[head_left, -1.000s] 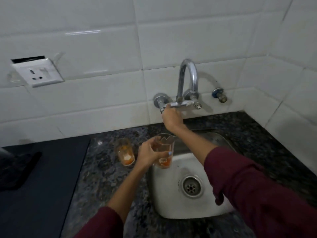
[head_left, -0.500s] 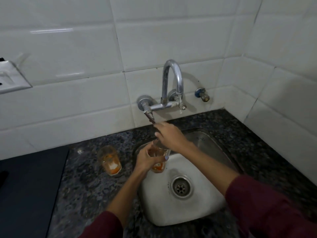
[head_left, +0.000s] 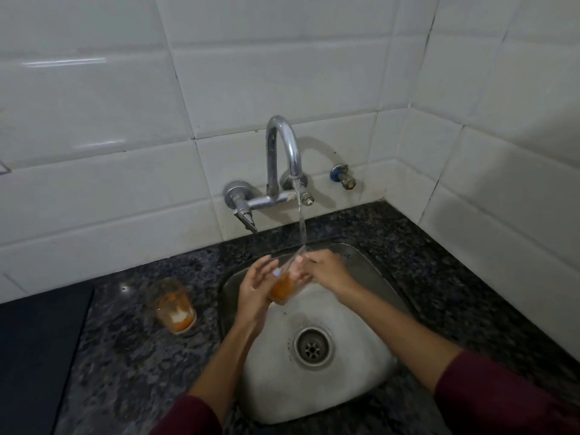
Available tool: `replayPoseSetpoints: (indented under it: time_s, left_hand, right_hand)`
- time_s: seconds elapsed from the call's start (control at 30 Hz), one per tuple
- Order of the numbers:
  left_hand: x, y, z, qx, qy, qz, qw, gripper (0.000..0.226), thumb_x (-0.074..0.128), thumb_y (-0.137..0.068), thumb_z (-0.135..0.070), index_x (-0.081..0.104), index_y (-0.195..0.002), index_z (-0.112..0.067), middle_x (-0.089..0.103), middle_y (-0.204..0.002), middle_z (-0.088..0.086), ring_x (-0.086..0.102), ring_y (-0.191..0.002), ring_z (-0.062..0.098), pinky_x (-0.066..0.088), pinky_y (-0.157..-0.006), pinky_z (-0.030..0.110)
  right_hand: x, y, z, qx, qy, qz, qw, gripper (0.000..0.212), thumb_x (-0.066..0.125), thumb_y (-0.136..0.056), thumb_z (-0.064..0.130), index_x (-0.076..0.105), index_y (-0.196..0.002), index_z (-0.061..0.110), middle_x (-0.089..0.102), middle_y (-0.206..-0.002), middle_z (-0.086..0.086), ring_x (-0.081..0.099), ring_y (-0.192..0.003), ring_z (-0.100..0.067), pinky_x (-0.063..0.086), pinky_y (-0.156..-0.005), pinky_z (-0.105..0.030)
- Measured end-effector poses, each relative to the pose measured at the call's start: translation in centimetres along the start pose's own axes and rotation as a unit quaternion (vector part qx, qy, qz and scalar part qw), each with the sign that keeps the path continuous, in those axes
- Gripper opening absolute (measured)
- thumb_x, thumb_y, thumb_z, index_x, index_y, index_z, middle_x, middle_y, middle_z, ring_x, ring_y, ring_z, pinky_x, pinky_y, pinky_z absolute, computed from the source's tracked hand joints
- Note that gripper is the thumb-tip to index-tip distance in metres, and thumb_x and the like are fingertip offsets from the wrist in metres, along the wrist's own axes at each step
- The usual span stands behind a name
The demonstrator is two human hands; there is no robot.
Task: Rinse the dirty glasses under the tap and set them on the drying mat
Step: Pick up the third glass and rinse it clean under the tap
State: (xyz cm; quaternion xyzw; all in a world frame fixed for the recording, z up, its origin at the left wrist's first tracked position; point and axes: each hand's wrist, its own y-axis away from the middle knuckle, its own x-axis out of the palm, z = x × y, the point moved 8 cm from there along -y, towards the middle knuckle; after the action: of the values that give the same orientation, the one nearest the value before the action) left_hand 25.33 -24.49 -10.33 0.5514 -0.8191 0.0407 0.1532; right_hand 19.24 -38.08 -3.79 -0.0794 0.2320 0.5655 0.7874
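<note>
We see a polished, shiny metal tap (head_left: pixel 284 158) at twelve o'clock on glossy white ceramic tiles (head_left: pixel 282 73). The sink (head_left: pixel 314 387) is brushed, dull steel set in speckled, faintly glossy dark stone counter (head_left: pixel 125 356). At nine o'clock a clear glass (head_left: pixel 171 304) is smeared orange, beside a matt dark mat (head_left: pixel 37 356).

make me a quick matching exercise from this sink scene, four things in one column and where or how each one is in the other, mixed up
Things:
1. glass in hands
2. second glass
3. tap
4. drain

States:
A. running water
B. at the bottom of the sink
C. standing on the counter, left of the sink
D. tilted under the stream, orange residue inside

Pairs: 1-D, 2-C, 3-A, 4-B
</note>
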Motion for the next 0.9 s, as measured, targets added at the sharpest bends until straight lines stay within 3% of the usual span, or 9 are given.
replayPoseSetpoints:
  time_s: [0.1,0.2,0.3,0.4,0.5,0.57,0.63,0.77,0.9]
  left_hand:
    - [-0.3,0.0,-0.5,0.034,-0.003,-0.046,0.998,0.033,0.069,-0.080,-0.022,0.064,-0.112,-0.017,0.066,-0.119,0.012,0.062,-0.109,0.027,0.050,-0.093,0.043]
    - [-1.4,-0.1,-0.4,0.020,-0.005,-0.120,0.993,0.007,0.068,-0.085,-0.025,0.069,-0.084,-0.018,0.069,-0.090,0.011,0.064,-0.081,0.025,0.054,-0.071,0.034]
    - [-2.2,-0.3,1.1,-0.098,0.033,-0.153,0.983,0.017,0.062,-0.089,-0.019,0.062,-0.072,-0.014,0.061,-0.069,0.008,0.057,-0.056,0.019,0.049,-0.048,0.025]
    - [-1.0,-0.1,2.8,-0.249,0.001,-0.057,0.967,0.019,0.060,-0.088,-0.031,0.063,-0.081,-0.014,0.064,-0.072,0.007,0.059,-0.056,0.019,0.046,-0.045,0.027]
    - [0.6,-0.4,2.7,-0.259,0.082,-0.017,0.962,0.018,0.060,-0.085,-0.030,0.067,-0.084,-0.014,0.070,-0.077,0.008,0.066,-0.064,0.022,0.053,-0.055,0.032]
    - [0.5,-1.6,1.5,-0.145,0.151,-0.048,0.977,0.008,0.064,-0.080,-0.017,0.063,-0.087,-0.014,0.070,-0.086,0.013,0.067,-0.072,0.025,0.055,-0.066,0.036]
    - [0.2,-1.7,0.8,-0.051,0.084,-0.063,0.993,0.009,0.066,-0.080,-0.007,0.065,-0.086,-0.014,0.071,-0.090,0.013,0.066,-0.077,0.025,0.054,-0.073,0.037]
    - [-0.1,-1.2,2.1,-0.033,0.001,-0.072,0.997,0.013,0.064,-0.088,-0.016,0.070,-0.077,-0.012,0.071,-0.073,0.006,0.064,-0.065,0.017,0.052,-0.060,0.029]
    - [0.2,-1.3,1.7,-0.047,0.015,-0.061,0.997,0.015,0.060,-0.089,-0.016,0.068,-0.078,-0.010,0.069,-0.068,0.004,0.063,-0.060,0.015,0.051,-0.054,0.025]
  right_hand:
    - [1.4,0.0,0.5,0.035,-0.094,0.008,0.995,0.023,0.054,-0.093,0.021,0.072,-0.081,0.011,0.073,-0.080,-0.008,0.070,-0.076,-0.020,0.056,-0.087,-0.038]
    - [3.2,0.7,1.2,0.009,-0.178,0.058,0.982,0.020,0.052,-0.094,0.013,0.068,-0.097,0.001,0.069,-0.091,-0.013,0.066,-0.080,-0.019,0.054,-0.086,-0.032]
    - [4.6,1.7,0.7,-0.118,0.021,0.171,0.978,0.020,0.058,-0.089,0.010,0.066,-0.108,0.012,0.070,-0.107,-0.007,0.066,-0.097,-0.016,0.049,-0.087,-0.021]
    - [4.7,1.4,-1.3,-0.150,0.246,0.246,0.926,0.027,0.061,-0.088,0.020,0.065,-0.115,0.019,0.069,-0.114,-0.004,0.063,-0.103,-0.018,0.046,-0.089,-0.027]
    - [3.7,0.6,-0.5,-0.078,0.143,0.226,0.960,0.020,0.062,-0.087,0.022,0.070,-0.104,0.016,0.071,-0.104,-0.005,0.066,-0.096,-0.020,0.051,-0.084,-0.032]
    - [2.9,0.2,-0.4,0.031,-0.055,0.185,0.981,0.018,0.058,-0.090,0.014,0.068,-0.103,0.008,0.071,-0.096,-0.009,0.066,-0.086,-0.021,0.052,-0.069,-0.030]
    - [3.3,0.7,-1.3,0.129,-0.205,0.189,0.952,0.021,0.054,-0.092,0.009,0.064,-0.109,0.001,0.069,-0.095,-0.012,0.065,-0.084,-0.020,0.050,-0.066,-0.025]
    - [4.0,1.3,-1.9,0.134,-0.220,0.199,0.946,0.023,0.055,-0.091,0.008,0.063,-0.111,0.001,0.070,-0.100,-0.012,0.066,-0.087,-0.018,0.053,-0.067,-0.023]
    - [3.7,0.3,-1.8,0.134,-0.256,0.184,0.939,0.020,0.054,-0.091,0.006,0.063,-0.108,0.000,0.071,-0.096,-0.011,0.068,-0.076,-0.014,0.054,-0.061,-0.019]
